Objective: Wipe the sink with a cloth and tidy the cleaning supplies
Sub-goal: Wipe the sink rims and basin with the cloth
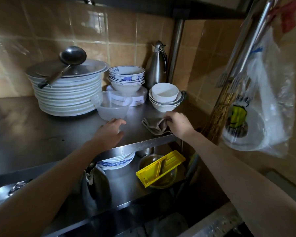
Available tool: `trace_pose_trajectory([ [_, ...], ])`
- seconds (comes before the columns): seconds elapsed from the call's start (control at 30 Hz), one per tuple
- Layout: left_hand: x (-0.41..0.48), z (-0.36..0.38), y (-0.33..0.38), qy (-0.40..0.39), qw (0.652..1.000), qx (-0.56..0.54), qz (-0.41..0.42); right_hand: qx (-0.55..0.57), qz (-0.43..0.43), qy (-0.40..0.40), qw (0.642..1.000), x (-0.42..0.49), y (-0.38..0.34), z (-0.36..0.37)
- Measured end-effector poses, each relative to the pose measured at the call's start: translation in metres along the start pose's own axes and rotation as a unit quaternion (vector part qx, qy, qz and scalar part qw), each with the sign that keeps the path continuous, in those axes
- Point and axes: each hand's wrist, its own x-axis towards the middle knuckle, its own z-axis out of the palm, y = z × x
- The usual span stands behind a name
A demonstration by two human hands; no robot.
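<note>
A crumpled brown-grey cloth (155, 126) lies on the steel shelf (41, 134) near its front right corner. My right hand (178, 124) grips the cloth's right end, fingers curled into the fabric. My left hand (110, 131) rests flat on the shelf to the left of the cloth, fingers relaxed, just in front of a clear plastic container (112, 106). The sink edge (0, 195) shows at the lower left.
A tall stack of white plates (67, 96) with a ladle (70, 59) on top, stacked bowls (126, 77), more bowls (165, 98) and a steel jug (157, 65) fill the shelf's back. Below sit a kettle (94, 183), plates and a yellow slicer (161, 168). A plastic bag (263, 106) hangs right.
</note>
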Motion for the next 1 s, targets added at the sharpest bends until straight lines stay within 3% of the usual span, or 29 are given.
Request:
trace_pose_trajectory([
  [0.17, -0.001, 0.006, 0.002, -0.007, 1.0, 0.0, -0.001, -0.013, -0.029, -0.029, 0.999, -0.021, 0.012, 0.029],
  [0.33, -0.008, 0.006, 0.004, -0.015, 1.0, 0.01, -0.008, -0.137, -0.089, -0.041, 0.986, -0.023, 0.021, 0.041],
  [0.47, -0.015, 0.005, 0.0, -0.017, 1.0, 0.02, -0.016, -0.175, -0.098, -0.018, 0.98, -0.024, 0.023, 0.047],
  [0.73, -0.027, 0.006, -0.003, -0.014, 0.999, -0.003, -0.035, -0.144, -0.079, 0.012, 0.986, -0.038, 0.019, 0.041],
  [1.0, -0.046, 0.016, 0.015, -0.028, 0.999, -0.02, 0.018, 0.014, -0.01, 0.066, 0.998, -0.082, 0.009, 0.015],
])
